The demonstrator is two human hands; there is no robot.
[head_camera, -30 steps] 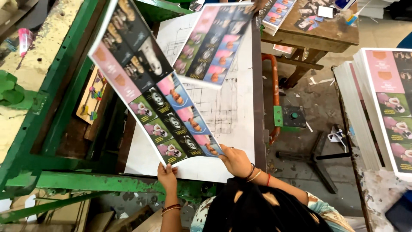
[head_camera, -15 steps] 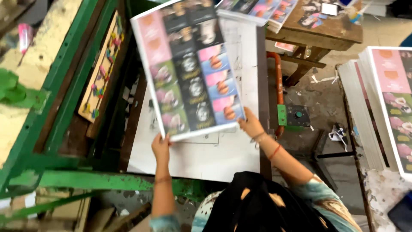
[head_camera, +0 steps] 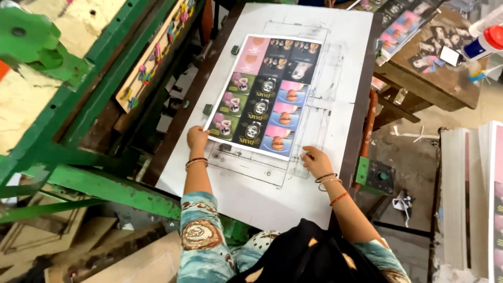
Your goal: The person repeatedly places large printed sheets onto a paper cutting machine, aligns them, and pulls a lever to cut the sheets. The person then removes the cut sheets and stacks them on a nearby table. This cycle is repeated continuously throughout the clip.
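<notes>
On the white platen board [head_camera: 272, 183], a printed sheet [head_camera: 264, 94] lies flat, colour panels face up, long edges roughly square with the pencil outlines drawn on the board. Left hand [head_camera: 197, 138] sits at the sheet's near-left corner: fingers curled loosely, tips on the sheet's edge, pressing or pinching the corner; can't tell which from this angle. Right hand [head_camera: 316, 160] is just off the near-right corner, on bare board: fingers bent, fairly closed, tips down on the surface beside the sheet's edge. No grip visible there; contact with the sheet itself unclear. Both wrists carry bangles.

Two small dark stop blocks sit along the sheet's left edge, one [head_camera: 235, 50] near the far corner, one [head_camera: 207, 109] lower down, both touching or just beside the edge.

Left of the board: green machine frame [head_camera: 78, 105] and a wooden die plate [head_camera: 152, 57] with coloured bits on it, tilted away. Far right: wooden table [head_camera: 440, 73] with more printed sheets and a white bottle with red cap [head_camera: 484, 41]. Right edge: stack of printed sheets [head_camera: 479, 199] standing well apart from the board.
</notes>
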